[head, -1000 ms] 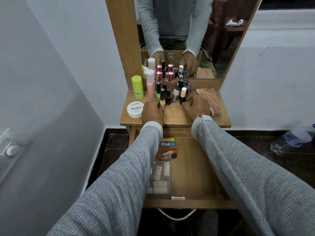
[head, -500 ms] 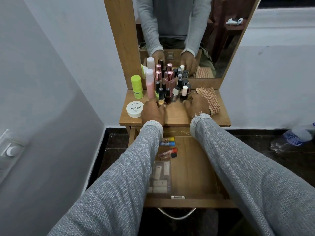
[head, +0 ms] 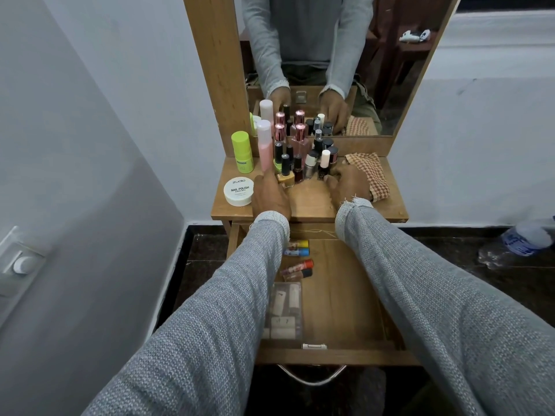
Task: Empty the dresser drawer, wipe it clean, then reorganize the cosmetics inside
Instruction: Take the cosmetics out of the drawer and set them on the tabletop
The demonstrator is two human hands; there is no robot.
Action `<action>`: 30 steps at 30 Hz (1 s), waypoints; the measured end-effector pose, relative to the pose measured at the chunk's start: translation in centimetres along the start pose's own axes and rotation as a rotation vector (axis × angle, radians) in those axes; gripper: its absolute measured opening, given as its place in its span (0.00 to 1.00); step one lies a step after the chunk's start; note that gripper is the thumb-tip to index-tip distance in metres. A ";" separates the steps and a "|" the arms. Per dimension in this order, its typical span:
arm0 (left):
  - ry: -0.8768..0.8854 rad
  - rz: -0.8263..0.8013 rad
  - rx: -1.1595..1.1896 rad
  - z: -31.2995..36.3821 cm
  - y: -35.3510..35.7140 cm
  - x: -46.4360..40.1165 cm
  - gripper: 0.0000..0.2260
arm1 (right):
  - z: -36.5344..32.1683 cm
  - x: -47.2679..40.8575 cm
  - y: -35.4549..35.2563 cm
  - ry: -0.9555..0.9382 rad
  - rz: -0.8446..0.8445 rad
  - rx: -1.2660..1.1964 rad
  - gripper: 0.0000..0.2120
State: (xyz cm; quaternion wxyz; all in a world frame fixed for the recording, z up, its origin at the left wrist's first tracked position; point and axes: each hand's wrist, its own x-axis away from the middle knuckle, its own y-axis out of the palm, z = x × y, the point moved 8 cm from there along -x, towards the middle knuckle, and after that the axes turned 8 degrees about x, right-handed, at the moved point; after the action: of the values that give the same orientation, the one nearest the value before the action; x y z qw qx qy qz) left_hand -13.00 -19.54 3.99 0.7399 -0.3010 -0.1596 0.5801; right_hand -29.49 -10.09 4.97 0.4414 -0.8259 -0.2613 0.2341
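Observation:
On the dresser top [head: 312, 205] stands a tight cluster of cosmetics bottles [head: 303, 151], beside a tall pink bottle [head: 265, 145]. My left hand [head: 270, 195] rests at the cluster's left front, fingers against a yellow nail polish bottle [head: 285, 177]. At the right front, the fingers of my right hand [head: 348, 184] touch a white-capped bottle [head: 324, 163]. Neither hand lifts anything. Below, the open drawer [head: 339, 354] holds small tubes [head: 295, 247], red and black-capped tubes [head: 297, 268] and a clear box [head: 283, 310] along its left side.
A green bottle [head: 241, 151] and a white nail polish remover tub [head: 238, 190] stand left of my left hand. A checked cloth [head: 368, 172] lies right of my right hand. The mirror [head: 330, 55] rises behind the bottles. A water bottle [head: 522, 238] lies on the floor.
Both hands have edged slightly forward, closer against the front of the bottle cluster. The bottles and the drawer contents have barely shifted.

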 end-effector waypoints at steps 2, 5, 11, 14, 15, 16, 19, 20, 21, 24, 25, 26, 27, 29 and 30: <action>-0.030 0.006 0.054 -0.2 0.0 -0.1 0.11 | 0.0 -0.1 0.1 0.007 -0.014 -0.003 0.08; -0.050 0.012 0.105 -0.4 0.0 -0.1 0.11 | 0.0 -0.2 0.1 0.014 -0.012 0.002 0.08; -0.044 0.018 0.114 -0.5 0.0 -0.2 0.12 | 0.0 -0.3 0.2 0.009 -0.018 0.028 0.08; -0.043 0.011 0.115 -0.6 -0.1 -0.1 0.12 | 0.0 -0.2 0.2 0.013 -0.022 0.018 0.08; -0.040 0.007 0.119 -0.6 -0.1 0.0 0.12 | 0.0 -0.2 0.2 0.009 -0.026 0.020 0.08; -0.038 0.005 0.125 -0.6 -0.1 0.0 0.12 | 0.0 -0.1 0.2 0.004 -0.031 0.024 0.08; -0.032 -0.006 0.150 -0.6 -0.2 0.1 0.12 | -0.1 0.1 0.1 -0.002 -0.044 0.022 0.08; -0.030 -0.015 0.158 -0.6 -0.2 0.2 0.12 | -0.1 0.2 0.1 -0.004 -0.046 0.026 0.09; -0.028 -0.023 0.166 -0.6 -0.2 0.3 0.12 | -0.1 0.2 0.0 -0.003 -0.054 0.034 0.09; -0.011 -0.041 0.207 -0.5 -0.5 1.0 0.16 | 0.2 0.4 0.1 0.011 -0.073 0.056 0.10; -0.009 -0.052 0.225 -0.5 -0.6 1.3 0.17 | 0.3 0.6 0.0 0.014 -0.061 0.058 0.10; -0.017 -0.063 0.240 -0.7 -0.6 1.6 0.19 | 0.4 0.9 -0.2 0.015 -0.045 0.055 0.12; -0.032 -0.076 0.256 -0.8 -0.8 1.9 0.19 | 0.4 1.2 -0.4 0.011 -0.031 0.045 0.14; -0.042 -0.116 0.298 -0.7 -1.0 2.6 0.19 | 0.3 1.9 -0.7 -0.020 -0.035 0.025 0.15; -0.026 -0.143 0.321 -0.4 -1.3 3.2 0.20 | 0.0 2.6 -0.9 -0.056 -0.048 0.018 0.15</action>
State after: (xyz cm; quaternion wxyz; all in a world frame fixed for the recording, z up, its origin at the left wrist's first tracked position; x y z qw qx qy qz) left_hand -10.87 -16.83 4.12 0.8158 -0.1592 -0.0955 0.5478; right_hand -27.76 -7.97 5.35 0.4468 -0.8086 -0.2913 0.2485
